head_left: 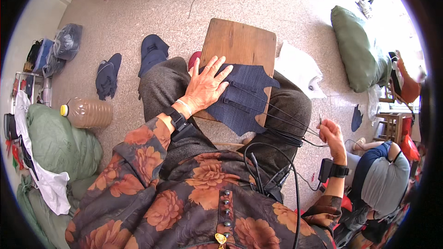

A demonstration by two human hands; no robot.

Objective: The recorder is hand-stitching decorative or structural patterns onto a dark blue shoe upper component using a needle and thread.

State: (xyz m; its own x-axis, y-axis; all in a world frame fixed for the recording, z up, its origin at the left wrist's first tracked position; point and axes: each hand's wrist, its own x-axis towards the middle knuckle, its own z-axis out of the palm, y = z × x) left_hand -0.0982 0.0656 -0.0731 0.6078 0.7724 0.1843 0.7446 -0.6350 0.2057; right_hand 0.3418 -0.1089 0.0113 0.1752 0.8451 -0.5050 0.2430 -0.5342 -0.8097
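A dark blue shaped cloth piece [244, 97] lies across a wooden board [242, 41] between my knees. My left hand [205, 85] rests flat on the cloth's left part, fingers spread. Out to the right, my right hand [332, 137] is closed in a pinch. A thin needle [320, 119] seems to stick up from its fingertips, though it is small. Long dark threads [288, 117] run taut from two raised strips on the cloth towards that hand. Their far ends are hard to make out at the fingers.
Black cables [260, 175] loop over my lap. Dark cut pieces [108, 76] lie on the floor at left, near a plastic jug [90, 113] and green sacks [60, 138]. White cloth [300, 69] and another green sack [357, 48] lie right. A person [385, 180] sits at lower right.
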